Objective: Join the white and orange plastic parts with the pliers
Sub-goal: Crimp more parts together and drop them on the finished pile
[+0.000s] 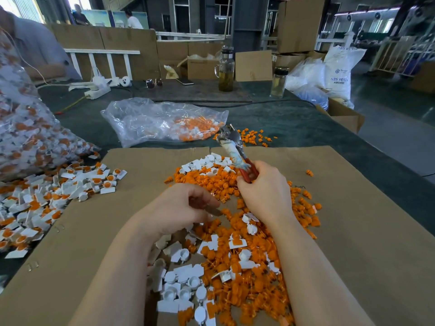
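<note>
A dark green bench [270, 114] carries a broad sheet of brown cardboard [353, 220], matte and creased, on which the loose stock lies heaped between the worker's forearms. A crinkled clear plastic bag [146, 118], glossy and half collapsed, holds more orange pieces beyond the sheet, and a pile of joined pieces [58, 191], white with orange centres, spreads at the left edge.

The orange parts [254, 274] are small ribbed plugs with rounded heads; the white parts [181, 278] are flat tabs with a shallow round cup, smooth and hard-looking. Both mix in the central heap.

The right hand [266, 191] curls round the red handles of the pliers [233, 147], lifting the bare metal head clear above the heap; whether the jaws stand apart cannot be told.

The left hand [186, 208] hovers low over the heap, its fingers curled inward around something small and dark, too unclear to name.

Judging by this, the step is picking and pairing the next pieces. It would go best with the plug seated squarely in the white cup before the pliers close, and a single even squeeze, since a tilted plug could crack the cup.
</note>
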Demonstrator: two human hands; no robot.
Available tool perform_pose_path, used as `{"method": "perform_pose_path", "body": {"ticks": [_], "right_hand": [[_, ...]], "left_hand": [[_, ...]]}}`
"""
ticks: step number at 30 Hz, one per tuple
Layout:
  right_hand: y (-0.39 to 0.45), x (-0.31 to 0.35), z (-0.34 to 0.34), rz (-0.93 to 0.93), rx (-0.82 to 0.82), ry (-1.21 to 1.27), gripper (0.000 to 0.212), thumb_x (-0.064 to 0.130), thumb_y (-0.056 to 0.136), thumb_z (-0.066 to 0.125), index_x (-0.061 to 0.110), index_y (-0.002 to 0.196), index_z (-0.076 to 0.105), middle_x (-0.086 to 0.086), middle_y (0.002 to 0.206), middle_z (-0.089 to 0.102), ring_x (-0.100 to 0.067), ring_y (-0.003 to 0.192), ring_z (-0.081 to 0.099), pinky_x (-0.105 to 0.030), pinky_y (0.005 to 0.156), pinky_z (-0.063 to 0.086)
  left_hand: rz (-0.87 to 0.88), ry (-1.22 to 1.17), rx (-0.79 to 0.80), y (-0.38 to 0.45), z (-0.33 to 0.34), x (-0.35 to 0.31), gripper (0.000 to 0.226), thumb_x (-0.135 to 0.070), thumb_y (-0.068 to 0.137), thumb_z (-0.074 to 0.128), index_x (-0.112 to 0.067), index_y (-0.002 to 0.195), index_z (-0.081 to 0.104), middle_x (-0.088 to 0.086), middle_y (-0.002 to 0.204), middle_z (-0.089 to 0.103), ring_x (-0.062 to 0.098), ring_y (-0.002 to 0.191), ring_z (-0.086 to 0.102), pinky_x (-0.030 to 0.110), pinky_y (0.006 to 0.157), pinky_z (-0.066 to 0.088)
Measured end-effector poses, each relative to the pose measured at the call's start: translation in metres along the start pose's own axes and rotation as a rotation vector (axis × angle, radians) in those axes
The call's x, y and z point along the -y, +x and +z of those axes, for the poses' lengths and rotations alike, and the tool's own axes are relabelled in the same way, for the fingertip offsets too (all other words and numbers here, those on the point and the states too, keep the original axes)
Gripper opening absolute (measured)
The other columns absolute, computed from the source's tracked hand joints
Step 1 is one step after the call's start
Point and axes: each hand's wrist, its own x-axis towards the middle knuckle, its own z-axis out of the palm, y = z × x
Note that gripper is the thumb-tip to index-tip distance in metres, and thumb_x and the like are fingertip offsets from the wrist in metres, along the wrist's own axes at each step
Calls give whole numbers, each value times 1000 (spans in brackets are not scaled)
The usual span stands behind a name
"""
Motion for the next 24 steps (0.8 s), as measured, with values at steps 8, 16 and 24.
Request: {"method": "perform_pose_path", "body": {"ticks": [8,16,24], "right_hand": [[0,0,-1,8,-4,9,8,35,91,59,29,94,55,15,71,52,-4,64,54,-21,48,35],[0,1,-1,19,-5,67,11,37,92,60,26,90,58,10,72,58,-8,63,58,-24,50,39],[-3,8,-5,6,48,437,5,31,89,68,31,94,67,13,79,64,0,71,61,-10,53,41]], "left_hand": [[-54,256,1,1,-3,6,24,-15,83,77,-25,105,73,-10,96,64,1,78,62,12,63,47],[-100,60,-278,3,6,-1,8,-29,87,74,-33,85,67,-10,81,67,6,66,63,18,53,47],[-115,-568,-550,2,12,-15,7,-21,77,82,-23,74,76,-9,74,74,-1,67,67,12,54,50]]}}
